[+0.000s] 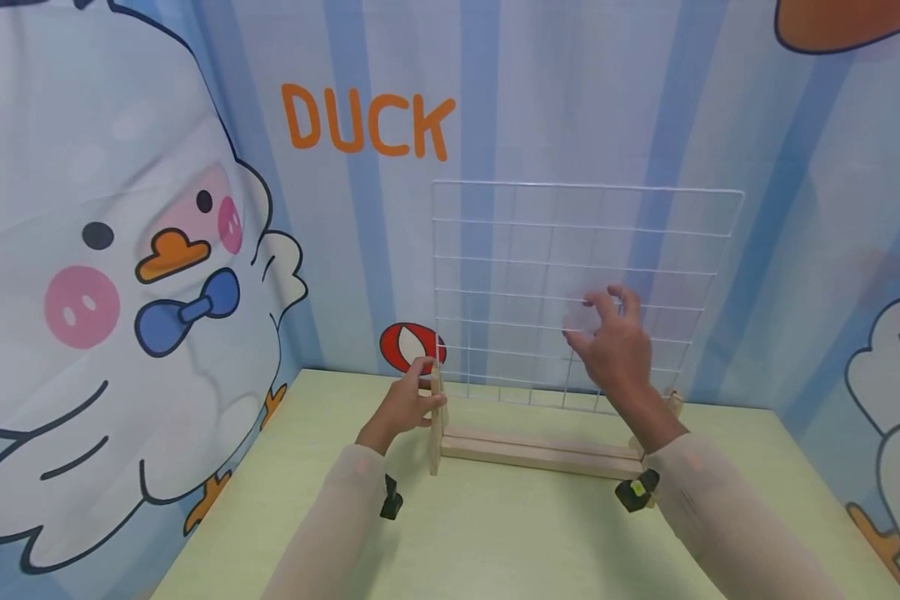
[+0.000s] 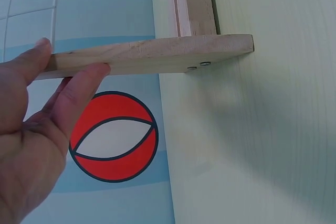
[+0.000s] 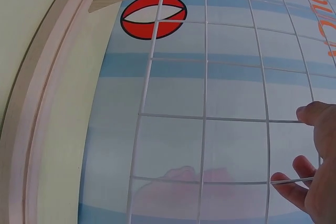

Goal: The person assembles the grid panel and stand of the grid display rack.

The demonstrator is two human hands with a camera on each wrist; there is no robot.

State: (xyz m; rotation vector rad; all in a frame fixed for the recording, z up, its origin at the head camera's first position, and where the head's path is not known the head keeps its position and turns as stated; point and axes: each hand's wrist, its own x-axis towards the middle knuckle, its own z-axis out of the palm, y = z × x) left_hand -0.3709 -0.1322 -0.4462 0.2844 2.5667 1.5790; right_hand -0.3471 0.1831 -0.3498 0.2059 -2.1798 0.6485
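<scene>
A white wire grid panel (image 1: 585, 186) stands upright in a light wooden stand with a low crossbar (image 1: 532, 457). At the stand's left end, my left hand (image 1: 405, 404) pinches the top of the wooden end piece (image 2: 147, 51), its thumb on one face and fingers on the other. Two screw heads show low on that piece in the left wrist view. My right hand (image 1: 621, 346) is in front of the grid's right half, fingers spread and slightly bent. In the right wrist view its fingertips overlap the grid wires, with nothing gripped between thumb and fingers.
The stand rests on a pale yellow-green table (image 1: 495, 533) near its back edge. Behind hangs a striped blue cloth (image 1: 540, 100) with duck drawings and a red ball print. A dark device sits at each wrist.
</scene>
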